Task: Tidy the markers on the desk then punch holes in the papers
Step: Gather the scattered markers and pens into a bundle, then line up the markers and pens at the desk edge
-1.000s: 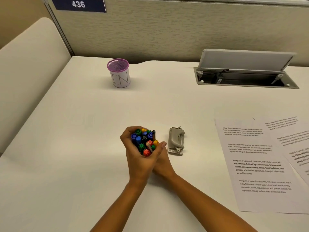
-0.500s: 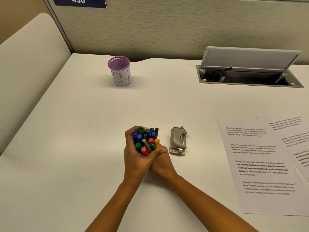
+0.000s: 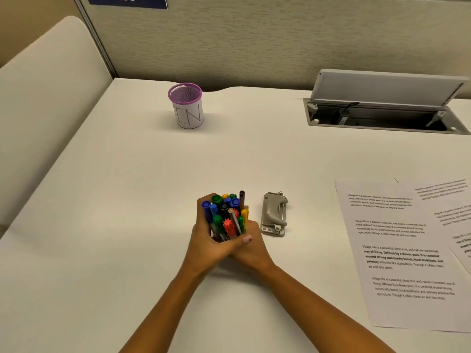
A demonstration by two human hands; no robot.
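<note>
A bundle of several coloured markers (image 3: 225, 215) stands upright on the white desk (image 3: 127, 225), caps up. My left hand (image 3: 206, 245) wraps the bundle from the left and my right hand (image 3: 251, 250) clasps it from the right, thumbs crossing at the front. A grey hole punch (image 3: 274, 214) lies just right of my hands. Printed papers (image 3: 402, 250) lie overlapped at the right. A purple mesh cup (image 3: 186, 105) with a white label stands at the back, apart from my hands.
An open cable hatch (image 3: 382, 115) with a raised grey lid is set in the desk at the back right. A fabric partition wall runs along the back. A cream curved panel borders the desk on the left.
Both hands have closed tighter around the markers, drawing the bundle more upright. The bundle stays at the same spot on the desk.
</note>
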